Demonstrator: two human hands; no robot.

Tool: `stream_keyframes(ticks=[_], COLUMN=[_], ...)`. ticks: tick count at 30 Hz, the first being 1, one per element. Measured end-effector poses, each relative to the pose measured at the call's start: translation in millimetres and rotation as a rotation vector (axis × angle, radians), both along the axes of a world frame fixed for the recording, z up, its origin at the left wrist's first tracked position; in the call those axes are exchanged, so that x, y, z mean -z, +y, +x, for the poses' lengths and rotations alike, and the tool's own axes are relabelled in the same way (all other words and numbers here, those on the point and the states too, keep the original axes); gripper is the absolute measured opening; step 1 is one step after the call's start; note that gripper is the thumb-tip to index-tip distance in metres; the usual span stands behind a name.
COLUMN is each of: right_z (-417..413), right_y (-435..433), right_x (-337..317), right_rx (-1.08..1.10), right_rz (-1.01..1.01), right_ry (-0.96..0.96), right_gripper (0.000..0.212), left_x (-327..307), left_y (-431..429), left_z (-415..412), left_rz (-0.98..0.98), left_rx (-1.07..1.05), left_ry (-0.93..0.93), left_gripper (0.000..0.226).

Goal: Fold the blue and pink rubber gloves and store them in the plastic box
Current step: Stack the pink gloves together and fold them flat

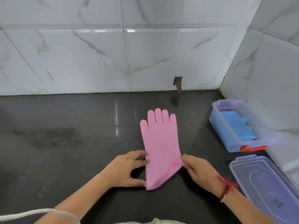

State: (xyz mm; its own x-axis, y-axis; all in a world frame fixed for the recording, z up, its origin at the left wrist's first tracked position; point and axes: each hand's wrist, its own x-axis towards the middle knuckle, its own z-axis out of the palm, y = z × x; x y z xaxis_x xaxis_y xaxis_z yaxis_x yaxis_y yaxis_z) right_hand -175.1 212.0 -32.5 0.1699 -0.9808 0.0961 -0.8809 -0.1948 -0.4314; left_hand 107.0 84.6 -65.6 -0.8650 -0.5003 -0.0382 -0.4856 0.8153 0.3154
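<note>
A pink rubber glove (160, 143) lies flat on the dark counter, fingers pointing toward the wall, cuff toward me. My left hand (127, 168) pinches the cuff's left edge, thumb at the near corner. My right hand (196, 168) pinches the cuff's right edge. A folded blue glove (234, 125) lies inside the clear plastic box (226, 143) at the right, by the side wall. Something pink shows at the box's far end.
The box's clear lid (265, 185) lies on the counter near my right forearm. Marble-tiled walls close off the back and right side. A white cord (37, 214) crosses the lower left corner. The box has an orange latch (252, 148).
</note>
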Motion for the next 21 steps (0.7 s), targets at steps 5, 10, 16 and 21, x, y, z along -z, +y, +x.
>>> stream_keyframes(ticks=[5, 10, 16, 21], right_z=[11, 17, 22, 23], right_y=[-46, -63, -56, -64], right_x=[5, 18, 24, 29], right_rx=[0.341, 0.508, 0.516, 0.579], right_rz=[0.129, 0.165, 0.074, -0.017], right_ry=[-0.232, -0.335, -0.359, -0.296], right_gripper=[0.026, 0.024, 0.03, 0.028], left_x=[-5, 4, 10, 9], left_y=[2, 4, 14, 16], left_z=[-12, -39, -49, -54], left_rz=[0.197, 0.247, 0.156, 0.135], left_rx=[-0.18, -0.692, -0.835, -0.848], left_ry=[0.224, 0.368, 0.408, 0.436], left_gripper=[0.044, 0.035, 0.036, 0.04])
